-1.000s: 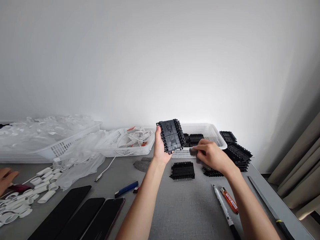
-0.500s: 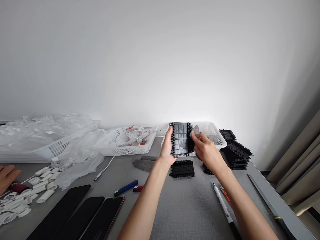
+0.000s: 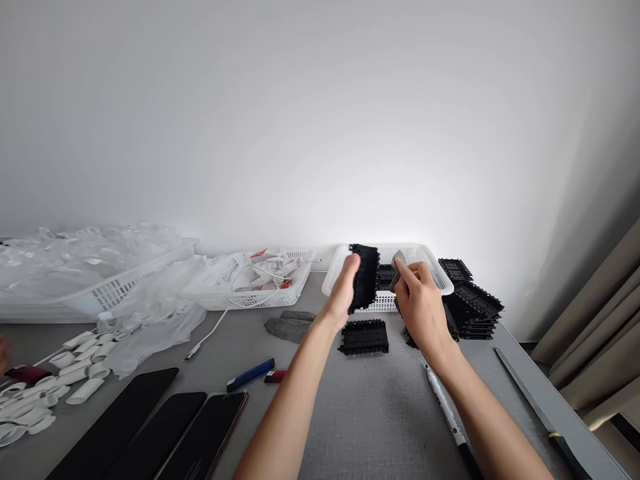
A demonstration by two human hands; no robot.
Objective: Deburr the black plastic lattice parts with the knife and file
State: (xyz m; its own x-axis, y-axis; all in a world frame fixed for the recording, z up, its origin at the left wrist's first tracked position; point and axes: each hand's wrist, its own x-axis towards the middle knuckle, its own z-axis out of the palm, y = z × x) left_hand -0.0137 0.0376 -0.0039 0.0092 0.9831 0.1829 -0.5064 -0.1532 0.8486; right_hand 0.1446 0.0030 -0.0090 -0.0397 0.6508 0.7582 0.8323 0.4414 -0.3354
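Observation:
My left hand (image 3: pixel 344 288) is closed on the edge of a black plastic panel (image 3: pixel 365 277) with toothed sides, tilted so it faces right. Just right of it, my right hand (image 3: pixel 421 303) pinches a small grey cloth piece (image 3: pixel 397 261), apart from the panel. Behind both stands a white basket (image 3: pixel 434 273) with another black panel (image 3: pixel 385 276) inside. A further black panel (image 3: pixel 364 337) lies flat on the table below my hands. To the left of that are more grey cloth pieces (image 3: pixel 290 327).
Stacked black panels (image 3: pixel 477 310) stand at the right. A knife (image 3: pixel 527 393) and a white marker (image 3: pixel 445 407) lie nearer. Leftward are phones (image 3: pixel 205 433), a blue lighter (image 3: pixel 251 375), a basket with cables (image 3: pixel 250 303), and white tube pieces (image 3: pixel 85 390). Another person's hand (image 3: pixel 4 353) shows at the left edge.
The panel in my left hand has turned more edge-on. My right hand has moved slightly right with the cloth, away from the panel. The other person's hand has withdrawn leftward.

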